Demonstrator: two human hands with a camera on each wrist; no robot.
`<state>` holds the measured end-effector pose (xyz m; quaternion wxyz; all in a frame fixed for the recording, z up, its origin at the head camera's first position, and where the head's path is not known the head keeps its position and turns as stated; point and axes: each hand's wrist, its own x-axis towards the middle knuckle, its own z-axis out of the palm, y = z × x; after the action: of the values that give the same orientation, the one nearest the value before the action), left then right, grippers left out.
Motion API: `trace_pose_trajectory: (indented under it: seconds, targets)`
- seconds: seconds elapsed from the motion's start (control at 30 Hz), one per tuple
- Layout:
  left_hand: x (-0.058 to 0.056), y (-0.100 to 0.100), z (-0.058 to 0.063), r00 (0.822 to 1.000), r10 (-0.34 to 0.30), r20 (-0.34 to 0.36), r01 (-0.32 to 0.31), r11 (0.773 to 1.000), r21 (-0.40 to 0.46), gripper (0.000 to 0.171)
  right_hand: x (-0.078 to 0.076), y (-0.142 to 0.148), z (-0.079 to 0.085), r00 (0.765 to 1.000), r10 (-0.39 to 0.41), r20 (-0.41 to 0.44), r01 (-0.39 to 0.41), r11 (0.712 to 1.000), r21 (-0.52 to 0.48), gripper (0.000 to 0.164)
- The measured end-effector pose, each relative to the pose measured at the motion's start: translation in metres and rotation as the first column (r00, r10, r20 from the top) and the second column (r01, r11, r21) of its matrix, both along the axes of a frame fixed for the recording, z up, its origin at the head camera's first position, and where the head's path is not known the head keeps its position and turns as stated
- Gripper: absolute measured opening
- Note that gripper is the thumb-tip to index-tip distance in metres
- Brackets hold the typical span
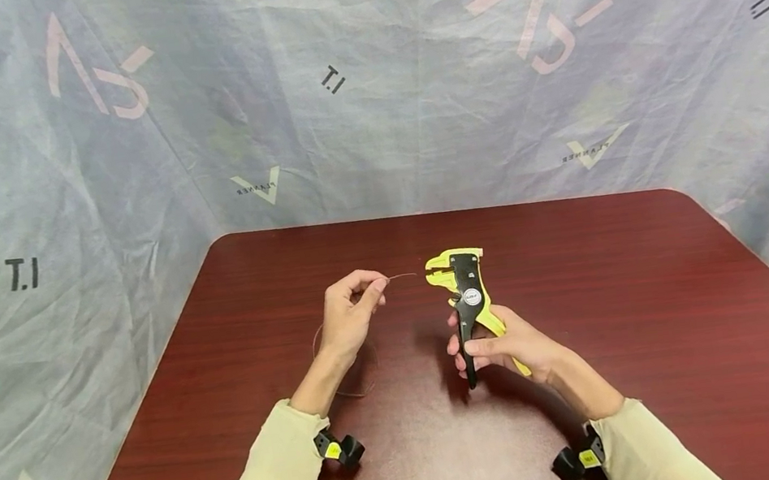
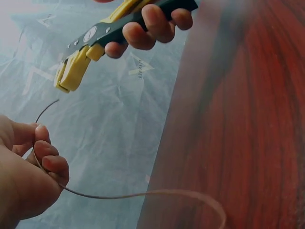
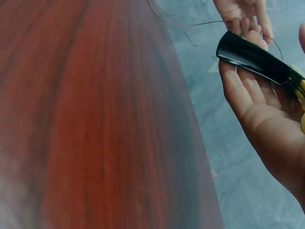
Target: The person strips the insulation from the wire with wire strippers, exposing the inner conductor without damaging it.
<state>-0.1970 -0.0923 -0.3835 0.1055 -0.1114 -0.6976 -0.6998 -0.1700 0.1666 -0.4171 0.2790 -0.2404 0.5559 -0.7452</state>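
Between thumb and forefinger, my left hand (image 1: 351, 314) pinches a thin brownish wire (image 1: 400, 275). Its short free end points right, toward the wire stripper, and a small gap separates the two. In the left wrist view the rest of the wire (image 2: 119, 196) runs out below the palm in a loose curve. My right hand (image 1: 510, 345) holds the yellow and black wire stripper (image 1: 469, 295) by its handles, its head up and its nose facing left. In the right wrist view the black handle (image 3: 252, 58) lies across the fingers; the tool's head is out of that frame.
A dark red wood-grain table (image 1: 233, 425) lies under both hands. Grey printed sheeting (image 1: 398, 123) hangs behind it and along the sides. Each sleeve cuff carries a black wrist camera, one on the left (image 1: 346, 450) and one on the right (image 1: 570, 466).
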Motion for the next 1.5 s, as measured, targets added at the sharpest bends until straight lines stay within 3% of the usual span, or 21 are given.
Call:
trace_pose_trajectory:
  seconds: [0.27, 0.4, 0.53, 0.73, 1.07, 1.27, 1.5]
  targets:
    - [0.006, 0.005, 0.005, 0.999, -0.031, -0.015, 0.032, 0.995, 0.094, 0.014, 0.0, -0.001, 0.002, 0.999, 0.043, 0.011, -0.042, 0.997, -0.063, 0.032]
    - [0.009, 0.008, 0.006, 0.997, -0.077, -0.009, 0.077, 0.987, 0.142, 0.015, -0.001, -0.002, 0.004, 0.997, 0.079, 0.007, -0.078, 0.994, -0.077, 0.032]
    - [0.011, 0.012, 0.007, 0.991, -0.136, 0.011, 0.131, 0.967, 0.218, 0.006, 0.0, -0.003, 0.006, 0.993, 0.117, 0.002, -0.116, 0.987, -0.109, 0.033]
    - [0.014, 0.018, 0.008, 0.984, -0.172, 0.037, 0.154, 0.943, 0.294, 0.026, 0.003, -0.004, 0.008, 0.989, 0.145, 0.002, -0.143, 0.978, -0.151, 0.038]
    - [0.022, 0.026, 0.009, 0.982, -0.178, 0.063, 0.149, 0.937, 0.317, 0.02, 0.004, -0.006, 0.005, 0.986, 0.163, -0.028, -0.165, 0.979, -0.12, 0.039]
    - [0.025, 0.029, 0.008, 0.978, -0.192, 0.076, 0.163, 0.943, 0.291, 0.007, 0.004, -0.008, 0.003, 0.98, 0.188, -0.063, -0.194, 0.974, -0.119, 0.04]
    - [0.027, 0.03, 0.008, 0.973, -0.219, 0.073, 0.193, 0.946, 0.261, 0.008, 0.005, -0.008, 0.003, 0.978, 0.192, -0.077, -0.2, 0.973, -0.118, 0.041]
